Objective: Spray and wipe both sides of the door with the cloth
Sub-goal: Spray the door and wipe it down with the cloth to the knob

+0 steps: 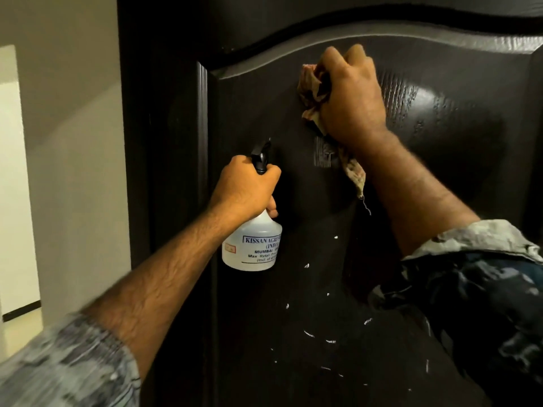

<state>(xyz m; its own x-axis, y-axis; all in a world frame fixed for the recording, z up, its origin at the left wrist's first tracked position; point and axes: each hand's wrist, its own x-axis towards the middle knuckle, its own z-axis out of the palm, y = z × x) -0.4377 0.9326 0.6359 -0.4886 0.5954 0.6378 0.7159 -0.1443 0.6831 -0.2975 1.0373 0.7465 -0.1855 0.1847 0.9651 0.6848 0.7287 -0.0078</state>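
Head camera is looking at a dark brown door (293, 289) with a raised, arched panel, filling most of the frame. The person's right hand (351, 98) is closing tightly around a bunched, brownish cloth (311, 86), pressing it against the upper part of the panel just below the arched moulding. A loose tail of the cloth is hanging down beside the wrist, with a thread dangling from its tip. To the right of that hand a sheen is showing on the wood grain.

The left hand (249, 186) is gripping the neck of a translucent white spray bottle (254, 245), fingers wrapping around it just under the black trigger head (261, 155). The bottle is hanging upright close to the door, lower and to the left of the cloth, near the left edge of the panel. A printed label is facing the camera.

Small white flecks (326, 318) are dotting the lower part of the panel, below both hands. Both forearms are bare, with patterned sleeves (470, 289) pushed up. A pale wall (73, 113) is standing to the left of the door.
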